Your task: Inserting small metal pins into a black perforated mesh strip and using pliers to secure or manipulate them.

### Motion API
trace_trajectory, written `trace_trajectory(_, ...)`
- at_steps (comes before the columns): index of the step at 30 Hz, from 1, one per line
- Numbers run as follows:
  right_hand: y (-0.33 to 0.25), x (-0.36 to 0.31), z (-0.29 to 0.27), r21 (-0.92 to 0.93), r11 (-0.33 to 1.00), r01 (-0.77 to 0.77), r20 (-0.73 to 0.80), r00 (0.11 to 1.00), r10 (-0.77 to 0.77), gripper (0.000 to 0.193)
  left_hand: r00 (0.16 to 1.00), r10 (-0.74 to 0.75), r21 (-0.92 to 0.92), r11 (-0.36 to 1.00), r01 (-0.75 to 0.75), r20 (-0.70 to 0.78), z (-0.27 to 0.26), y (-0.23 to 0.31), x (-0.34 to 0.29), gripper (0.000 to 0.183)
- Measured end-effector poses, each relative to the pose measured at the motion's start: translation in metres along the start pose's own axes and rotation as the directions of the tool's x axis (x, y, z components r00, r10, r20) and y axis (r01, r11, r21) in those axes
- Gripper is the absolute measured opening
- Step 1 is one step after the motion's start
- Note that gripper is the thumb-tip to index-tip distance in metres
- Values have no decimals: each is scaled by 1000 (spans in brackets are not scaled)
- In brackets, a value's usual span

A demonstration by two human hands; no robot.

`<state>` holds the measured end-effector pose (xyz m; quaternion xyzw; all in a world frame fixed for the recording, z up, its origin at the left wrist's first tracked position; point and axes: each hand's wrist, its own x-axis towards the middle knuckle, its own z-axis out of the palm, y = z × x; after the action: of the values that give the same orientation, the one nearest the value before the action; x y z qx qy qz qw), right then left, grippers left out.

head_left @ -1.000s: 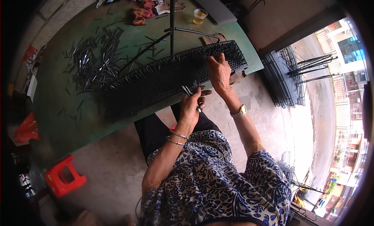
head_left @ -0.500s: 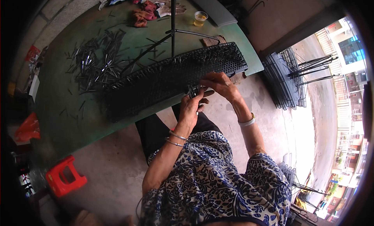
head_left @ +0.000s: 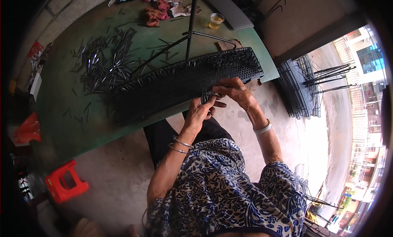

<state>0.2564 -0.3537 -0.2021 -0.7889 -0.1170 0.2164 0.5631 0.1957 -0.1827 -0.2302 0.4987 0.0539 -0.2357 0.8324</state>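
My left hand (head_left: pixel 199 111) is closed round a small bunch of thin black rods (head_left: pixel 204 94), held upright at the near edge of a long black perforated rack (head_left: pixel 172 83). Right beside it, my right hand (head_left: pixel 232 89) has thumb and fingers pinched together at the bunch; what lies between its fingertips is too small to make out. The rack is full of small holes, and dark rods stick up along its far side. Loose black rods of the same look form a pile (head_left: pixel 104 61) left of the rack.
The green table (head_left: pixel 82 134) carries a plastic cup of yellow liquid (head_left: pixel 215 20), gloves (head_left: pixel 157 14) and a thin black metal stand (head_left: pixel 189 36). A red stool (head_left: pixel 66 181) is on the floor at left. Stacked black wire racks (head_left: pixel 301 87) stand at right.
The view has shifted slightly. My right hand has come a little closer to the bunch in my left hand, which still grips the rods.
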Motion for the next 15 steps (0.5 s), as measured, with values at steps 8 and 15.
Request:
trace_trajectory(8, -7, -2, 10, 2, 1000, 8, -45, 999, -7, 18, 996, -81, 100, 991, 85, -40, -11, 4, 2, 21)
trace_trajectory(15, 1, 3, 6, -58, 996, 66, 16, 998, -65, 15, 999, -52, -7, 999, 52, -12, -13, -11, 10, 30)
